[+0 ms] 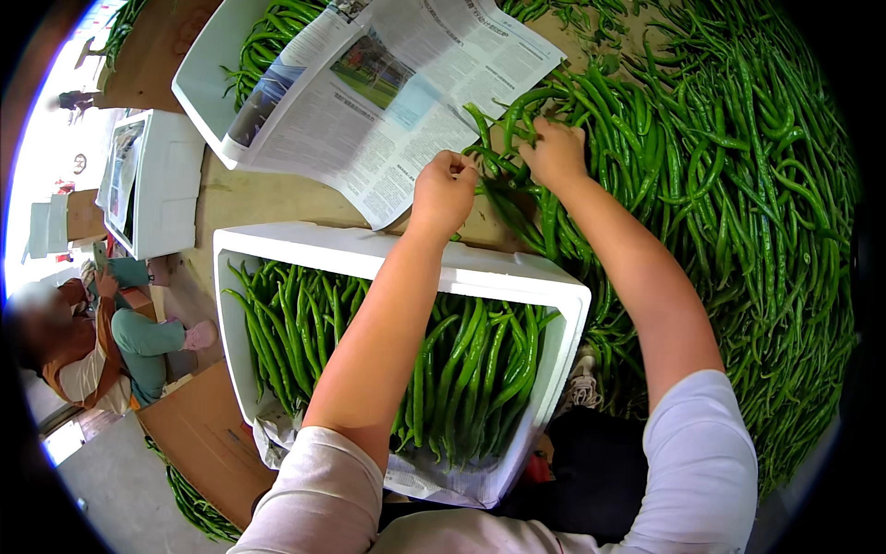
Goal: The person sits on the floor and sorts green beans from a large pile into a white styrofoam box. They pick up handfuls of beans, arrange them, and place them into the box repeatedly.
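Observation:
Past the far wall of a white foam box point(387, 260), both my hands reach to the near edge of a heap of long green chili peppers point(692, 159). My left hand point(446, 197) has its fingers curled, thumb and forefinger meeting beside a pepper tip; whether they pinch it is unclear. Loose peppers at the heap's edge are between the fingers of my right hand point(557, 156). Inside the foam box, rows of green peppers point(471, 374) lie side by side over newspaper lining point(439, 478). My left forearm crosses above them and hides some.
A newspaper sheet point(443, 90) drapes over another foam box point(197, 90) holding peppers. A third foam box point(166, 187) stands at left, near a seated person point(90, 346) with a phone. A cardboard box point(208, 436) adjoins the near box's left side.

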`<state>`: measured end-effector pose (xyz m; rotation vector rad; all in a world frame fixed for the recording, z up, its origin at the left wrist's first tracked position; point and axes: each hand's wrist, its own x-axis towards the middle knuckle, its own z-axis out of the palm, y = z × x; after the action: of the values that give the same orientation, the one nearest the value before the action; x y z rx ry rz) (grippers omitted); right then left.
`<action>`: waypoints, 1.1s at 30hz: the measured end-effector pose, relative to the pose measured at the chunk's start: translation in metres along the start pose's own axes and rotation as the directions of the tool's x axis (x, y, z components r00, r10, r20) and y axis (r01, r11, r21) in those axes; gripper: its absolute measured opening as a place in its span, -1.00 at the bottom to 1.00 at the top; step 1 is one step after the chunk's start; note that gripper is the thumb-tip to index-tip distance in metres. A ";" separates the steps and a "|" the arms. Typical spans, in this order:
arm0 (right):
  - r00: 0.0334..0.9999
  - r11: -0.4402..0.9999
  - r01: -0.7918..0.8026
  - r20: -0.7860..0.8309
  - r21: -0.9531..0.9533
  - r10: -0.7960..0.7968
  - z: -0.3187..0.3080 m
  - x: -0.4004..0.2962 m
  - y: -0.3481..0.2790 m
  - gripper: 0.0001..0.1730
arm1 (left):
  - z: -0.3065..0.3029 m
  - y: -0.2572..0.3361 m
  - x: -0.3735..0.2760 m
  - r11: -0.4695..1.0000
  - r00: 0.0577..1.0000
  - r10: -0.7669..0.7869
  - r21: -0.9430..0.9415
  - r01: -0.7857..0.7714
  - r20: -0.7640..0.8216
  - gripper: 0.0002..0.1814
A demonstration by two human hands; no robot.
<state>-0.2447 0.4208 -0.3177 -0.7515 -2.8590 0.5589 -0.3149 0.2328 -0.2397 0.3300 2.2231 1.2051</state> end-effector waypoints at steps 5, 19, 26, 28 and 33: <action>0.960 0.936 0.125 -0.278 0.328 -0.031 -0.064 -0.031 0.001 -0.65 | 0.003 0.008 -0.001 1.000 1.000 0.028 -0.006 -0.028 0.010 -0.80; 0.937 -0.112 0.348 -0.342 0.931 0.072 -0.249 -0.053 0.005 -0.65 | 0.009 0.104 -0.051 0.841 0.805 0.533 -0.263 -0.472 0.261 -0.61; 0.993 -0.263 0.085 -0.062 0.961 0.097 -0.258 -0.075 0.005 -0.57 | 0.049 0.159 -0.093 0.804 0.691 0.482 0.042 -0.594 0.538 -0.56; 0.997 -0.373 0.012 0.018 0.928 0.076 -0.259 -0.084 0.009 -0.57 | 0.063 0.154 -0.100 0.737 0.656 0.647 -0.097 -0.669 0.388 -0.57; 0.974 -0.347 -0.166 0.208 0.923 0.090 -0.257 -0.109 0.004 -0.63 | 0.075 0.157 -0.107 0.875 0.736 0.291 -0.482 0.054 0.611 -0.73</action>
<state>-0.0918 0.4520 -0.0856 -0.5318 -1.0198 2.4906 -0.1937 0.3214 -0.1014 0.6066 1.2469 1.3742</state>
